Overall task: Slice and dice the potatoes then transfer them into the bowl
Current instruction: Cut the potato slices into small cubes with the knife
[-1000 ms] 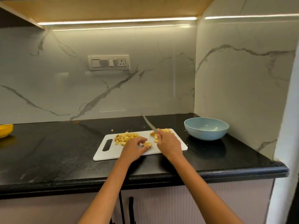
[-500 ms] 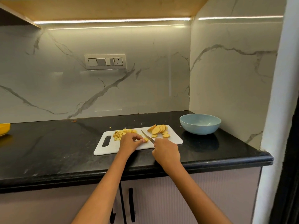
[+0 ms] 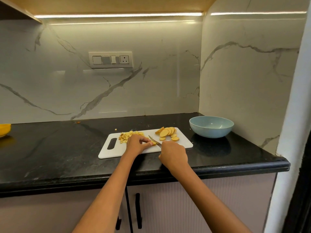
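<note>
A small potato piece [image 3: 154,143] is pinched by the left hand [image 3: 137,144] on the white cutting board [image 3: 117,151], with the knife [image 3: 154,141] gripped in the right hand [image 3: 174,153] and its blade laid against the piece; exact fingertip clearance from the edge cannot be told at this size. Diced bits [image 3: 127,136] are piled at the board's left, uncut slices [image 3: 167,133] at its right, and the blue bowl [image 3: 211,126], just beside the board, appears empty. Risk: with so small a piece the fingertips could be nicked, or the piece could be squirted off the board if the blade is pushed down skewed.
</note>
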Available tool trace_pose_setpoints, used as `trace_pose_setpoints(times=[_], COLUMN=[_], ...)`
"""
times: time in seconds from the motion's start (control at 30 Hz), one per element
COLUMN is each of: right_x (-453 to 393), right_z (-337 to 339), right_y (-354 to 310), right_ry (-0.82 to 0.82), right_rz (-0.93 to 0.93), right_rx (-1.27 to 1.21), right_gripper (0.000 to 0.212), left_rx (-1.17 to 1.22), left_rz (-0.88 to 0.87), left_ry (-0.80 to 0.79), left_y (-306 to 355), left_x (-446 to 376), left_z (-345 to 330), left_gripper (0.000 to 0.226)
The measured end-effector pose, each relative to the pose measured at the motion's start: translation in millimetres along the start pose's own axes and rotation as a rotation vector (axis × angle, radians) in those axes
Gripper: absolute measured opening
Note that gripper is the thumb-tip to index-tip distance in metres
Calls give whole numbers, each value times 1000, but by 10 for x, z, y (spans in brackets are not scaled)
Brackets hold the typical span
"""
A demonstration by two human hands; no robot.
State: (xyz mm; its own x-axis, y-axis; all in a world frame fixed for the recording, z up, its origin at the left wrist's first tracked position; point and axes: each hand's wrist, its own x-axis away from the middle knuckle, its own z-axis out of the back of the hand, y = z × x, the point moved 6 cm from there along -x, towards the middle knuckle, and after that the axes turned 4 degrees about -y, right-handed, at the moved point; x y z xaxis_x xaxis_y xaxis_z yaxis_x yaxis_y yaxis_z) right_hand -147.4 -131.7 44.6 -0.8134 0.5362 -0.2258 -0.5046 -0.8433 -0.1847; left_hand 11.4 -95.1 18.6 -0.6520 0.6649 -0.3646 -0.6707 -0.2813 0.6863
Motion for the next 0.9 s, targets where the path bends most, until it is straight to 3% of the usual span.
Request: trace_pose_setpoints(times=[0.33, 0.6, 0.9], right_x=[123, 104, 69], right_z=[-21, -43, -59], right_y=[-95, 91, 40], right_ry=[9, 2, -15], right_rz=[65, -64, -35], right_rx=[135, -83, -76], right_gripper=[26, 27, 28], left_rx=[-27, 19, 16], left_rz=[-22, 7, 24], left_ry=[31, 103, 112], left_y=[48, 35, 68], left_x=[48, 66, 82], left_z=[-5, 48, 54], left_gripper=[18, 21, 17])
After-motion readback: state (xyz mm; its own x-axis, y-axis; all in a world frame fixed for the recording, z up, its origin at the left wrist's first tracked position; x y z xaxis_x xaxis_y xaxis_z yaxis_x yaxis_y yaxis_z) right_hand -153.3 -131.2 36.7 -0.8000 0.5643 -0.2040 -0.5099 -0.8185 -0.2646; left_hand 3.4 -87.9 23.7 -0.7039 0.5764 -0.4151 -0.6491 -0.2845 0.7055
